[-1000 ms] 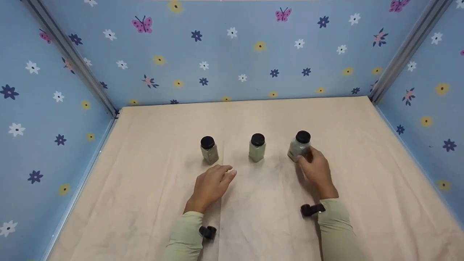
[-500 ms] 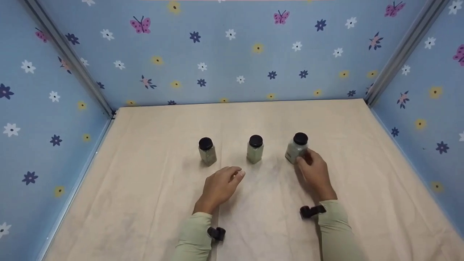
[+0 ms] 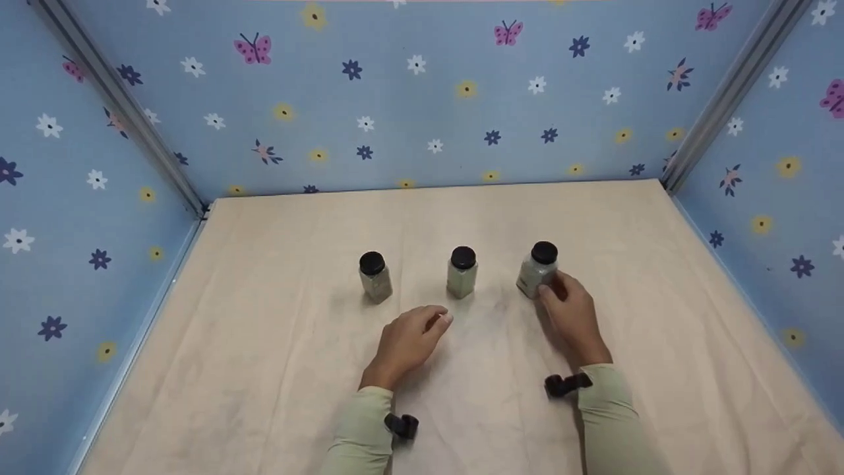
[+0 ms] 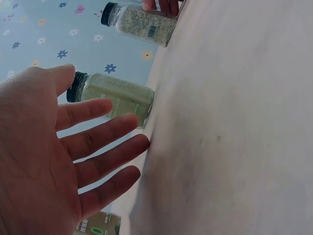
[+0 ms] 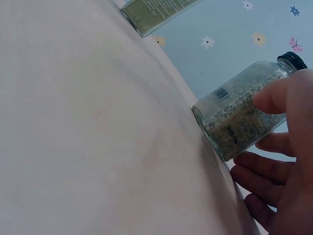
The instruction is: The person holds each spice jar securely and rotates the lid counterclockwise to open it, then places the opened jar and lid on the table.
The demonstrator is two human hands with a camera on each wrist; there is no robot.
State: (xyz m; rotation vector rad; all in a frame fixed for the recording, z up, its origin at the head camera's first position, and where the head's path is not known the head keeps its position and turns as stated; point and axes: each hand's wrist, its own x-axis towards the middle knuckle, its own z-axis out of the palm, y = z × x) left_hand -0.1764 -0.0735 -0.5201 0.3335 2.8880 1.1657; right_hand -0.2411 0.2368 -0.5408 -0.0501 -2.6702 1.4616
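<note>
Three black-capped glass spice jars stand in a row on the cloth. My right hand holds the right jar between thumb and fingers. Coarse, speckled pale grains fill part of that jar in the right wrist view, and its base is at the cloth. My left hand hovers in front of the gap between the left jar and the middle jar, touching neither. In the left wrist view its fingers are spread and fairly straight, partly covering the middle jar, which holds greenish powder.
A cream cloth with wrinkles covers the table. Blue flowered panels enclose the back and both sides, with grey metal posts at the corners. Each wrist wears a small black camera.
My left hand has moved right, from in front of the left jar toward the middle jar. My right hand keeps its hold on the right jar. The head view has shifted slightly.
</note>
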